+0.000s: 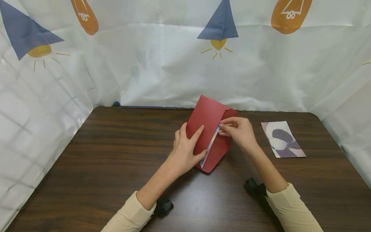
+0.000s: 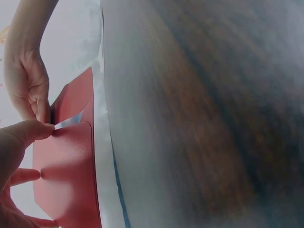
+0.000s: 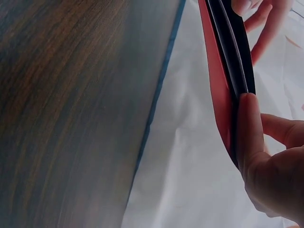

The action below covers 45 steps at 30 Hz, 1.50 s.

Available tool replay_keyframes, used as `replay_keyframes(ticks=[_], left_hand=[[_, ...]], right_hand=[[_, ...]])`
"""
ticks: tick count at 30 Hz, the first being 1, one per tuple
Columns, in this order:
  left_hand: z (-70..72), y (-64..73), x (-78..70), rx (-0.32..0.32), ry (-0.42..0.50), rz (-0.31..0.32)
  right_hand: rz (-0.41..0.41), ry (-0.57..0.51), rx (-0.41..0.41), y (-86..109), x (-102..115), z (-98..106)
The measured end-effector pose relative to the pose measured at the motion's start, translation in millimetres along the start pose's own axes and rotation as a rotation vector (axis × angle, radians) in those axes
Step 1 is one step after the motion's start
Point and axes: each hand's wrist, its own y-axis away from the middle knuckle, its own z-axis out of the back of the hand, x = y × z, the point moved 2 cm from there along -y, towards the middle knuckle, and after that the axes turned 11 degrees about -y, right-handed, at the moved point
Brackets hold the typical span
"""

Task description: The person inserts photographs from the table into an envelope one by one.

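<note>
A red envelope (image 1: 205,119) is tilted at the middle of the table's far side, its flap (image 1: 221,148) folded open to the right. My left hand (image 1: 184,149) holds it from the left, fingers spread over its face and thumb at the mouth. Along the mouth shows a thin strip of a photo card (image 1: 214,138); the rest of the card is hidden inside. My right hand (image 1: 239,130) pinches the card's upper end between thumb and fingers. In the right wrist view, the right thumb (image 3: 250,123) lies along the edge inside the dark opening.
Another photo print (image 1: 282,139), in white and purple-grey, lies flat on the right of the dark wooden table (image 1: 116,154). A white curtain (image 1: 162,64) with lamp pictures hangs right behind the table's far edge. Black wrist straps (image 1: 163,207) are on both forearms.
</note>
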Motion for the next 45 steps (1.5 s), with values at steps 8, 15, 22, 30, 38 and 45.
replay_keyframes(ticks=[8, 15, 22, 30, 38, 45], left_hand=[[0.4, 1.3, 1.2, -0.001, 0.008, 0.005], [0.2, 1.1, 3.5, 0.026, 0.023, 0.022], [1.6, 0.1, 4.0, 0.06, 0.035, 0.047], [3.1, -1.7, 7.2, 0.065, 0.03, 0.063], [5.1, -4.0, 11.7, 0.103, 0.027, 0.077], [5.8, -5.1, 17.3, 0.127, 0.048, 0.065]], right_hand=[[-0.008, 0.022, 0.025, 0.5, 1.2, -1.1], [-0.027, 0.045, 0.066, 2.6, 4.4, 0.3], [-0.014, 0.033, 0.074, 2.4, 6.8, 4.3], [0.0, 0.039, 0.066, 1.6, 9.9, 8.1], [0.019, 0.116, 0.06, 2.2, 15.6, 18.2], [0.053, 0.19, 0.034, 2.5, 20.3, 29.6]])
